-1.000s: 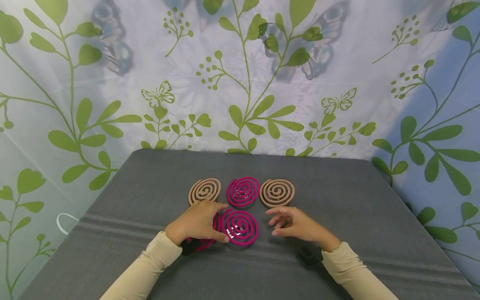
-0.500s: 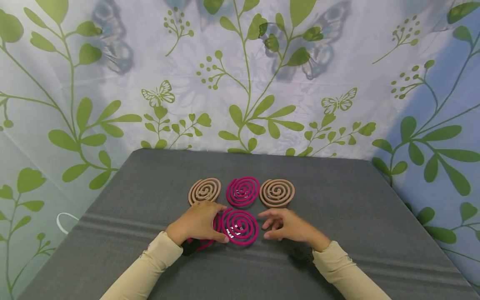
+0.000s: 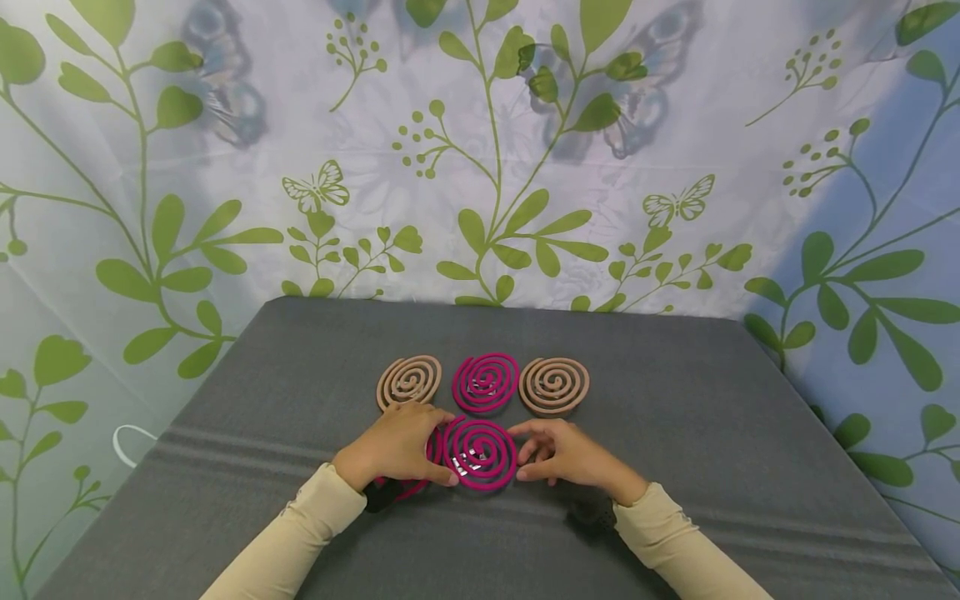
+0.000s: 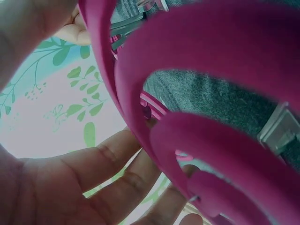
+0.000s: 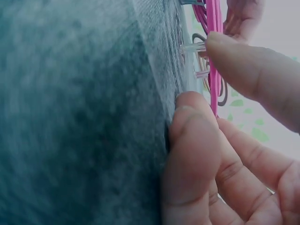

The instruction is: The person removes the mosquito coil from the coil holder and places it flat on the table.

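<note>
A pink spiral mosquito coil (image 3: 478, 451) lies in the middle of the front row in the head view. My left hand (image 3: 396, 442) arches over another pink coil (image 4: 211, 42) to its left, hiding much of it. The left thumb and index fingertips come up to the middle coil's left edge. In the left wrist view the long fingers lie fairly straight along the pink rim. My right hand (image 3: 558, 452) is at the middle coil's right edge, thumb and index apart. The right wrist view has that thumb (image 5: 234, 61) against the pink edge, above small clear supports.
Behind stand a tan coil (image 3: 410, 383), a pink coil (image 3: 486, 385) and another tan coil (image 3: 555, 385) in a row. They lie on a grey cloth-covered table (image 3: 660, 375). A leaf-patterned curtain (image 3: 480, 167) hangs at the back; a white cord (image 3: 120, 454) loops beside the left edge.
My right hand has moved left until its thumb and index reach the middle front coil's right edge. The left hand and all the coils have stayed in place.
</note>
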The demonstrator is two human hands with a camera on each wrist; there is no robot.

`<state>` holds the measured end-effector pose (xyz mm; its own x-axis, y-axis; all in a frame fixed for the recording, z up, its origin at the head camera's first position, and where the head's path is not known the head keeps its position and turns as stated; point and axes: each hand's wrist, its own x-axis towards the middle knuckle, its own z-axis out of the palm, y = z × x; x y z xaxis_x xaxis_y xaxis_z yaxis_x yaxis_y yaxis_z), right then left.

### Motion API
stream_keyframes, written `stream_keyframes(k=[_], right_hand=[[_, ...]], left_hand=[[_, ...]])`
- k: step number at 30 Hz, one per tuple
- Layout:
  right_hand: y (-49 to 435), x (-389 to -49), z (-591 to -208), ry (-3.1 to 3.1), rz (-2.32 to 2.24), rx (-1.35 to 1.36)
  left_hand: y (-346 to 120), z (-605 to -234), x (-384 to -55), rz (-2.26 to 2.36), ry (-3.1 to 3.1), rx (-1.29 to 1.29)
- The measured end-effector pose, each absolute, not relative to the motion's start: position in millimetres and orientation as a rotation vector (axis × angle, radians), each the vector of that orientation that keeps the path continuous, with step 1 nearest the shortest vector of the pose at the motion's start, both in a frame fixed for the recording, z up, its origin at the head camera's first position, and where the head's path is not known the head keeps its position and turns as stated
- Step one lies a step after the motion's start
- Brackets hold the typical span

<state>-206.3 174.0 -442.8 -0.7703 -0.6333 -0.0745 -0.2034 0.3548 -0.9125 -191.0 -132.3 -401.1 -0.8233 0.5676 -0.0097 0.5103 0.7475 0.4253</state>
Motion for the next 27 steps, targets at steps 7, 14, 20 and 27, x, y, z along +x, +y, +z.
stream_keyframes(k=[7,14,20,27], right_hand=[[172.1,-206.5,-445.9,2.213,-1.421,-0.751],[171.9,-207.2,-446.8,2.199,-1.491,-0.757],[172.2,-208.4,-448.1,2.198,-1.566,-0.786],[173.4,-209.0,-447.4,2.220,-1.634,-0.781]], left_hand=[[-131.8,-401.2,-191.8,0.646,2.800,0.844],[-132.0,-403.1,-194.8,0.672,2.825,0.871],[-133.2,-401.0,-196.1,0.699,2.856,0.910],[-134.9,-398.2,-196.8,0.808,2.822,0.920]])
